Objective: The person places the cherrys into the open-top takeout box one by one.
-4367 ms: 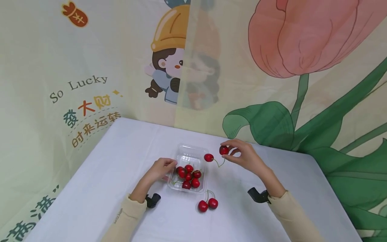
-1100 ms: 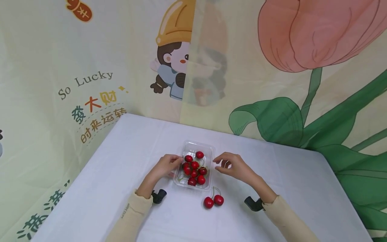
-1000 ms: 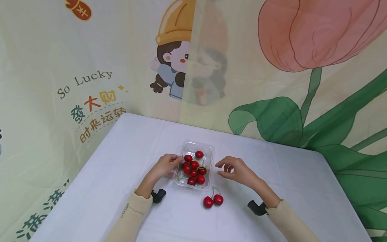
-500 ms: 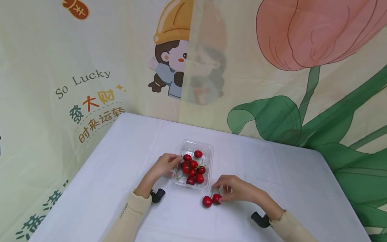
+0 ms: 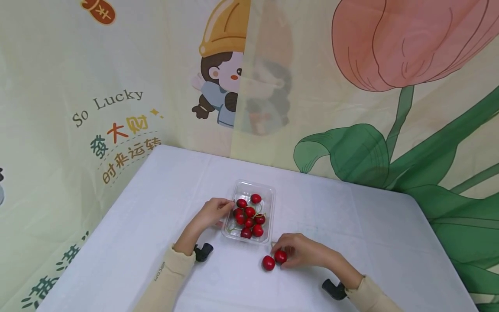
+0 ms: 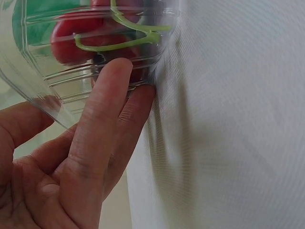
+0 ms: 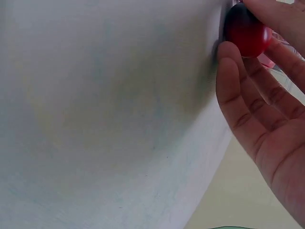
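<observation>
A clear plastic container stands mid-table with several red cherries in it, some with green stems. At its left side, my left hand holds the rim. Fingers lie against the ribbed outer wall in the left wrist view, low by the cloth. Just in front of the container, my right hand pinches a dark red cherry between thumb and fingers. The right wrist view shows this cherry close to the tabletop. Another cherry lies right beside it; their stems are mostly hidden by the hand.
A white cloth covers the table, whose back edge meets a printed backdrop with a tulip and a cartoon figure. Black wrist cameras sit under the left wrist and the right wrist.
A cherry pair held by my right hand earlier now lies in the container. That hand let go, moved down toward me and took hold of one of the two cherries on the cloth.
</observation>
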The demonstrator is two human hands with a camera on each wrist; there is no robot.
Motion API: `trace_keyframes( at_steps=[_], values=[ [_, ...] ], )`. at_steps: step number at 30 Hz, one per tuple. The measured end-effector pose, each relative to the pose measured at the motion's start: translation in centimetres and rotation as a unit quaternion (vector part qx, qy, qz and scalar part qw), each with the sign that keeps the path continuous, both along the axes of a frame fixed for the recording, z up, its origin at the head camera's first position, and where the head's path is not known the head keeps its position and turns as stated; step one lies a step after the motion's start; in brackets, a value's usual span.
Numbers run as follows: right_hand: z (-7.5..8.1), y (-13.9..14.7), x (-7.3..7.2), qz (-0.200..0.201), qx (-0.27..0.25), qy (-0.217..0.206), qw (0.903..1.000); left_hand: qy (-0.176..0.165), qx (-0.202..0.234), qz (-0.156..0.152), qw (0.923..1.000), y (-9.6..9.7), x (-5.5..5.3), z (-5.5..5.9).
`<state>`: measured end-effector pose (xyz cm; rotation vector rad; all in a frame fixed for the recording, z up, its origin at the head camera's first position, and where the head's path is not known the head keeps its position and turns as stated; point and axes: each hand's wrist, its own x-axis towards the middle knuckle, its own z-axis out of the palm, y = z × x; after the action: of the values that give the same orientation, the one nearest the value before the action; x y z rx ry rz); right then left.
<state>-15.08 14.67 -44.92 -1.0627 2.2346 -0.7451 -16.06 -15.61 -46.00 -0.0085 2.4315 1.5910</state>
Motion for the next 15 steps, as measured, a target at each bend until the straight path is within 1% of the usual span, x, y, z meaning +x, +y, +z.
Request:
trace_keyframes(
  at_steps=[7,15],
  values=[
    [-0.1,0.4,0.4,0.017,-0.019,0.018,0.9995,0.006,0.003,0.0,1.0,0.0,-0.1,-0.1],
    [1.1,1.3,1.0,0.005,-0.022,0.026,0.9994,0.008,0.002,0.001,1.0,0.0,0.0,-0.2]
  ],
)
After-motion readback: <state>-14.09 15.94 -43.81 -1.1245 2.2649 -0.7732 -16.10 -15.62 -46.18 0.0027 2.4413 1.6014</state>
